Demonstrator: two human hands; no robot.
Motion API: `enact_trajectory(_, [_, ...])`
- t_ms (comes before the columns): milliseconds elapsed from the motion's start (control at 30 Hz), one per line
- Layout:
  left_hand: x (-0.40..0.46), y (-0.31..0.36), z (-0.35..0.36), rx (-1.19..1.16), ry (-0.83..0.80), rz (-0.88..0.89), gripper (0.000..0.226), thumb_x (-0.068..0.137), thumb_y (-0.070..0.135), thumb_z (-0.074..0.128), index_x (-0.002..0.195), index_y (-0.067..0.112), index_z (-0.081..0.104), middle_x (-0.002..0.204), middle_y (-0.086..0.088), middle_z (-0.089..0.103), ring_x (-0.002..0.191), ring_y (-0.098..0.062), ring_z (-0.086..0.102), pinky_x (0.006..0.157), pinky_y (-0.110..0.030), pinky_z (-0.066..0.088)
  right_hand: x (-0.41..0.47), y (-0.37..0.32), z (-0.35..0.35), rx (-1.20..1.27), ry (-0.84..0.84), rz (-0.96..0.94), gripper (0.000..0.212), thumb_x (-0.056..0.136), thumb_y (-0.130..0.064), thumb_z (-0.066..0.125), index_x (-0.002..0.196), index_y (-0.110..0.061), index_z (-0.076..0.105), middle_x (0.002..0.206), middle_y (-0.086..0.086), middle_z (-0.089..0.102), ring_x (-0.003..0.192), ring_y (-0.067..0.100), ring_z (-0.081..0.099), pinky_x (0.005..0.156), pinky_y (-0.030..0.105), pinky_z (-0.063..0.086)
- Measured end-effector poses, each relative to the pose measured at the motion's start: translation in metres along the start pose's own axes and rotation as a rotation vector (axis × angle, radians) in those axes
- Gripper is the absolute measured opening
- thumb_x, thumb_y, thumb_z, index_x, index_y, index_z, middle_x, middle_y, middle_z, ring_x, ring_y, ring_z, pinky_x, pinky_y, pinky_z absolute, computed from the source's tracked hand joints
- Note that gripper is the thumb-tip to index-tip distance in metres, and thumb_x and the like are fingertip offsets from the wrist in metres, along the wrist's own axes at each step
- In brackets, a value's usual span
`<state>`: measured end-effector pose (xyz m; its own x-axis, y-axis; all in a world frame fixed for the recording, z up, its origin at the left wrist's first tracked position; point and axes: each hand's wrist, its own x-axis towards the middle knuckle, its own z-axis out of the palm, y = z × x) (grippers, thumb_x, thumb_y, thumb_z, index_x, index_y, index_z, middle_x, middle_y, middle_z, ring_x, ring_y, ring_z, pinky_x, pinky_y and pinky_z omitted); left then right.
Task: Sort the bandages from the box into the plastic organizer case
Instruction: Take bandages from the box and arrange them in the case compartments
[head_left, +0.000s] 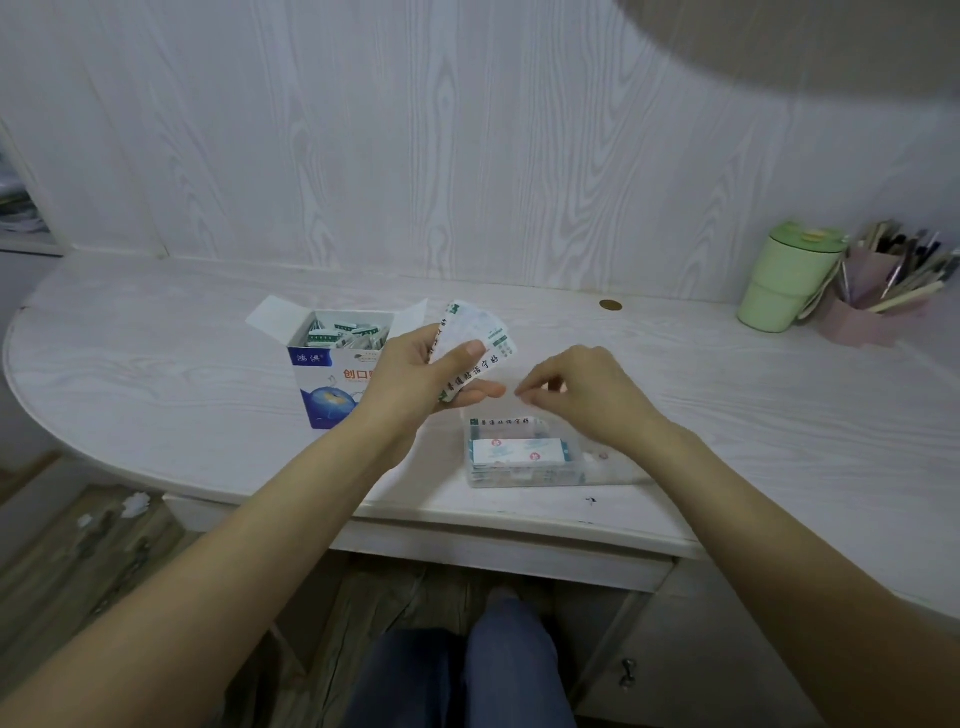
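An open blue-and-white bandage box (322, 384) stands on the desk, with several wrapped bandages inside. My left hand (415, 374) holds a fanned bunch of wrapped bandages (478, 338) between thumb and fingers, just right of the box. The clear plastic organizer case (587, 470) lies near the desk's front edge, with bandages lying flat in it. My right hand (582, 389) hovers above the case with its fingers loosely curled and nothing in them, its fingertips close to the lower end of the held bunch.
A green lidded cup (784, 278) and a pink holder full of pens (878, 296) stand at the back right. A small brass-coloured disc (610, 305) sits near the wall. The white desk (156, 374) curves away on the left.
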<state>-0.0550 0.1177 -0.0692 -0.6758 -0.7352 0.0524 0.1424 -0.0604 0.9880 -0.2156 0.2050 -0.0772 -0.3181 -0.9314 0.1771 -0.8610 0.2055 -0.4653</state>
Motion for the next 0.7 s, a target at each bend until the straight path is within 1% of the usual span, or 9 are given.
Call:
enact_trajectory(67, [0.0,0.0,0.001,-0.039,0.003,-0.027,0.017,0.088,0.01,0.063,0.105,0.01,0.064,0.091,-0.004,0.074,0.074,-0.024,0.073,0.063,-0.02,0.058,-0.007,-0.006,-0.01,0.435,0.119,0.039,0.014,0.09,-0.02,0.061,0.094,-0.019,0.074,0.083,-0.011,0.071,0.07,0.0,0.061,0.06,0.006,0.04])
enact_trajectory(133, [-0.001,-0.001,0.004,-0.055,-0.006,-0.05,0.02,0.086,0.008,0.065,0.106,0.01,0.065,0.089,-0.005,0.075,0.073,-0.026,0.072,0.063,-0.021,0.058,-0.012,-0.014,-0.019,0.735,0.143,0.079,0.012,0.089,-0.022,0.063,0.093,-0.018,0.073,0.079,-0.007,0.072,0.068,0.004,0.063,0.056,0.013,0.043])
enact_trajectory(267, [-0.003,-0.003,0.012,-0.07,-0.078,-0.06,0.019,0.091,0.015,0.059,0.108,0.008,0.063,0.091,-0.007,0.074,0.075,-0.025,0.072,0.064,-0.022,0.058,-0.017,-0.019,-0.021,0.699,0.154,0.08,0.008,0.078,-0.008,0.075,0.083,-0.012,0.071,0.065,-0.003,0.069,0.057,0.006,0.062,0.053,0.015,0.045])
enact_trajectory(333, [-0.004,-0.003,0.014,-0.086,-0.079,-0.064,0.021,0.095,0.018,0.052,0.11,0.006,0.061,0.092,-0.014,0.073,0.076,-0.026,0.072,0.061,-0.021,0.058,-0.017,-0.018,-0.022,0.7,0.188,0.12,0.009,0.076,-0.004,0.076,0.08,-0.01,0.071,0.065,0.0,0.069,0.054,0.005,0.061,0.054,0.016,0.046])
enact_trajectory(400, [-0.003,-0.003,0.014,-0.053,-0.058,-0.068,0.021,0.095,0.015,0.052,0.111,0.005,0.061,0.095,-0.017,0.072,0.079,-0.027,0.072,0.065,-0.024,0.059,-0.019,-0.016,-0.023,0.702,0.206,0.132,0.01,0.076,-0.004,0.076,0.082,-0.01,0.071,0.067,0.004,0.069,0.053,0.005,0.06,0.055,0.016,0.047])
enact_trajectory(467, [-0.002,-0.004,0.013,0.025,-0.016,-0.061,0.02,0.092,0.011,0.057,0.111,0.006,0.062,0.094,-0.013,0.072,0.082,-0.026,0.071,0.073,-0.03,0.058,-0.02,-0.016,-0.022,0.709,0.208,0.13,0.015,0.076,-0.004,0.075,0.089,-0.01,0.071,0.068,0.006,0.069,0.054,0.005,0.06,0.057,0.015,0.048])
enact_trajectory(500, [-0.001,-0.004,0.013,0.064,0.007,-0.057,0.021,0.09,0.01,0.06,0.111,0.008,0.064,0.092,-0.009,0.073,0.081,-0.023,0.071,0.073,-0.03,0.058,-0.02,-0.016,-0.021,0.714,0.207,0.132,0.016,0.077,-0.005,0.075,0.091,-0.011,0.07,0.068,0.005,0.069,0.054,0.005,0.061,0.058,0.015,0.049])
enact_trajectory(600, [0.0,-0.003,0.013,0.114,0.034,-0.042,0.019,0.086,0.01,0.065,0.105,0.01,0.066,0.079,0.0,0.073,0.071,-0.015,0.069,0.062,-0.024,0.056,-0.021,-0.016,-0.022,0.738,0.193,0.138,0.011,0.079,-0.004,0.073,0.082,-0.014,0.071,0.065,0.001,0.068,0.053,0.004,0.059,0.057,0.014,0.049])
enact_trajectory(700, [-0.003,-0.001,0.015,0.078,-0.023,-0.051,0.016,0.089,0.011,0.062,0.105,0.01,0.064,0.087,-0.009,0.074,0.076,-0.026,0.072,0.069,-0.032,0.06,-0.022,-0.016,-0.021,0.742,0.175,0.156,0.011,0.081,-0.005,0.071,0.077,-0.014,0.069,0.064,-0.001,0.066,0.051,0.004,0.057,0.056,0.015,0.049])
